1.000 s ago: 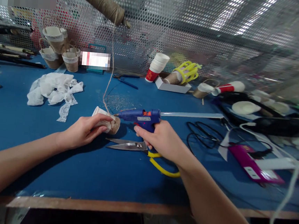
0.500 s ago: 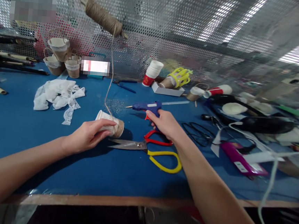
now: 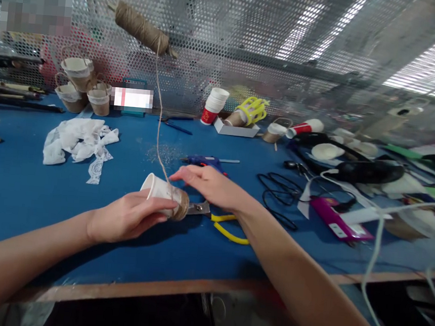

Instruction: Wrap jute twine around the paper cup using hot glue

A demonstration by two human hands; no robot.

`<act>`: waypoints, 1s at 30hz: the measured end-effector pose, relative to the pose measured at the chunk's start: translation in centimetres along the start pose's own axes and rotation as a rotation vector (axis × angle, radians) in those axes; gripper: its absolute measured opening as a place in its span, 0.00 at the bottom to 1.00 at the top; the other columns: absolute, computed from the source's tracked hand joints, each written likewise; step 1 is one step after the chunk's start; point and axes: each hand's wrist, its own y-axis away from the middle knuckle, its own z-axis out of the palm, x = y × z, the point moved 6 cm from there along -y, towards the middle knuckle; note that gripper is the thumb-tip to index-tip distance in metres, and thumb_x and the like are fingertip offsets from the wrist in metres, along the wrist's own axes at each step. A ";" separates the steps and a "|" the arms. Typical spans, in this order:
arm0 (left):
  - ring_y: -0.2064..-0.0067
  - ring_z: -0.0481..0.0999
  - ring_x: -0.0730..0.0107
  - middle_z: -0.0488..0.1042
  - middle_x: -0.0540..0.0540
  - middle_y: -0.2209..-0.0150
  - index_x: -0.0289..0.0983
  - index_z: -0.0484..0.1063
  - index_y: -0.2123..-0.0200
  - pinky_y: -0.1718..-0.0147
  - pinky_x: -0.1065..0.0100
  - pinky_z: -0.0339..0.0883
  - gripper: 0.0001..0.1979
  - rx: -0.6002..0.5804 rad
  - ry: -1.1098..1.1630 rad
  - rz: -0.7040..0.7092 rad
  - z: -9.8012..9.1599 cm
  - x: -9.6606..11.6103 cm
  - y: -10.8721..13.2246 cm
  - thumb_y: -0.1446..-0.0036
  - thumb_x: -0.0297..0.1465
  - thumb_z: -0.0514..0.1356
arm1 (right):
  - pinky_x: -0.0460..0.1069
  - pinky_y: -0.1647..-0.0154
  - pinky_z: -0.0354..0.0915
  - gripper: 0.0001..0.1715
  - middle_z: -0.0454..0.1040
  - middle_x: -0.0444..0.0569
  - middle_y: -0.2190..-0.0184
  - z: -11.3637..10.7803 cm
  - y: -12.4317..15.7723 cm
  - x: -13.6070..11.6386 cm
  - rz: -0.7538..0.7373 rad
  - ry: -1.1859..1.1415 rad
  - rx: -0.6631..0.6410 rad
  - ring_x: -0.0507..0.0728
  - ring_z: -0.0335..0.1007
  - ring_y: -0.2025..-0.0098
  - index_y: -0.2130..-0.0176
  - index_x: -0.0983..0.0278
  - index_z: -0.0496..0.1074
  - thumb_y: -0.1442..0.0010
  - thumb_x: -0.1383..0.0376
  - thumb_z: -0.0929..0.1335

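My left hand (image 3: pixel 129 218) grips a white paper cup (image 3: pixel 161 191) lying on its side, its base end wound with brown twine (image 3: pixel 159 127). The twine runs up from the cup to a spool (image 3: pixel 140 27) hung on the perforated metal screen. My right hand (image 3: pixel 211 185) reaches toward the cup with fingers stretched out, holding nothing, its fingertips close to the twine. A blue glue gun (image 3: pixel 204 160) lies on the blue table just behind that hand. Yellow-handled scissors (image 3: pixel 222 219) lie under my right wrist, beside the cup.
White lace (image 3: pixel 77 140) is heaped at the left. Twine-wrapped cups (image 3: pixel 80 82) stand at the back left, a stack of paper cups (image 3: pixel 213 104) and a yellow holder (image 3: pixel 254 110) at the back. Black cable (image 3: pixel 276 188), a magenta device (image 3: pixel 330 218) and clutter fill the right. The table's wooden edge (image 3: pixel 153 287) is near.
My right hand set the glue gun down on the table behind the scissors, let go, and moved left toward the cup. My left hand kept hold of the cup.
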 end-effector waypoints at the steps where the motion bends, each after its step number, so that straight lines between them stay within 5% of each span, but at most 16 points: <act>1: 0.70 0.74 0.71 0.73 0.45 0.70 0.33 0.61 0.56 0.72 0.72 0.70 0.09 -0.005 0.005 0.005 0.1 0.1 0.0 0.38 0.28 0.46 | 0.45 0.65 0.62 0.21 0.74 0.47 0.66 1.4 0.2 -0.9 -0.040 -0.145 -0.122 0.51 0.68 0.65 0.65 0.64 0.73 0.40 0.54 0.59; 3: 0.71 0.73 0.72 0.73 0.45 0.70 0.34 0.61 0.56 0.73 0.72 0.70 0.09 -0.015 0.022 -0.006 0.2 0.2 0.1 0.38 0.29 0.47 | 0.44 0.66 0.62 0.16 0.73 0.45 0.67 2.4 0.3 -1.8 -0.075 -0.365 -0.138 0.49 0.67 0.68 0.64 0.65 0.72 0.43 0.57 0.62; 6: 0.72 0.73 0.74 0.74 0.46 0.70 0.34 0.61 0.55 0.72 0.73 0.70 0.09 -0.018 0.102 -0.102 0.3 -0.3 0.3 0.39 0.28 0.48 | 0.44 0.68 0.62 0.09 0.72 0.43 0.73 1.7 0.2 -1.5 -0.090 -0.520 0.095 0.48 0.65 0.71 0.69 0.65 0.72 0.49 0.60 0.68; 12: 0.60 0.75 0.71 0.73 0.42 0.57 0.35 0.61 0.52 0.61 0.72 0.69 0.13 0.014 0.328 -0.433 0.4 -2.1 0.7 0.41 0.27 0.51 | 0.44 0.66 0.63 0.06 0.73 0.42 0.73 -0.1 1.0 -0.2 -0.128 -0.573 0.278 0.48 0.66 0.71 0.72 0.63 0.73 0.51 0.62 0.70; 17: 0.59 0.74 0.68 0.73 0.41 0.57 0.35 0.63 0.53 0.66 0.72 0.69 0.12 0.018 0.406 -0.537 0.6 -2.4 0.8 0.41 0.30 0.51 | 0.45 0.68 0.64 0.06 0.72 0.41 0.77 -1.0 1.5 0.2 -0.130 -0.526 0.412 0.47 0.65 0.74 0.72 0.63 0.73 0.51 0.63 0.71; 26: 0.60 0.74 0.70 0.73 0.43 0.57 0.35 0.62 0.52 0.63 0.73 0.67 0.13 -0.030 0.416 -0.456 0.7 -1.9 0.6 0.41 0.28 0.52 | 0.46 0.69 0.65 0.06 0.73 0.43 0.75 -0.7 1.6 0.0 -0.123 -0.382 0.469 0.50 0.67 0.72 0.72 0.64 0.73 0.51 0.63 0.71; 30: 0.69 0.74 0.76 0.74 0.45 0.60 0.36 0.61 0.52 0.70 0.77 0.67 0.14 -0.041 0.403 -0.413 0.6 -1.4 0.5 0.41 0.26 0.52 | 0.45 0.70 0.64 0.06 0.73 0.42 0.76 -0.3 1.4 0.0 -0.115 -0.379 0.431 0.48 0.66 0.74 0.73 0.65 0.72 0.51 0.63 0.70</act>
